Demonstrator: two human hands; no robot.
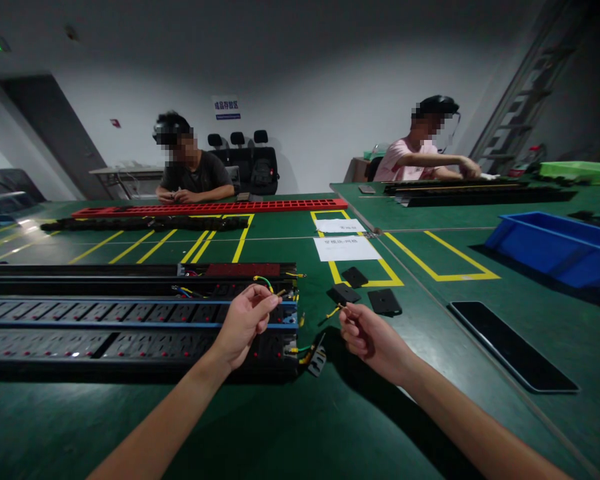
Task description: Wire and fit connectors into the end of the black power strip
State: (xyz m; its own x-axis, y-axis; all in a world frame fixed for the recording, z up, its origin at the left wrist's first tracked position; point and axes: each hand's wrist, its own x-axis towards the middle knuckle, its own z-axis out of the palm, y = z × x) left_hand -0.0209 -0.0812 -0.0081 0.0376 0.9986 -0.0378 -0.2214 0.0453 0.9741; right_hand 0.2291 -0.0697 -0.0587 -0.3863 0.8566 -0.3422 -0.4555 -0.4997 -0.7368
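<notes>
My left hand [250, 320] is over the right ends of the long black power strips [145, 311], thumb and forefinger pinched on a small brass-coloured piece [281, 292] too small to name. To the right, my right hand [367, 337] pinches a short yellow wire [334, 311] that points left. Its other fingers are curled. Green-and-yellow wires [264, 281] stick out of the strip ends. At the nearest strip, a grey end piece [317, 359] lies beside a green wire. Black square plates [386, 302] lie just beyond my right hand.
A phone [513, 347] and a blue bin [555, 250] are on the right. Paper sheets [347, 249] lie on yellow-taped areas. Farther back is a red strip [210, 209]. Two people, a dark-shirted person [195, 177] and a pink-shirted person [405, 160], work across the green table [250, 427].
</notes>
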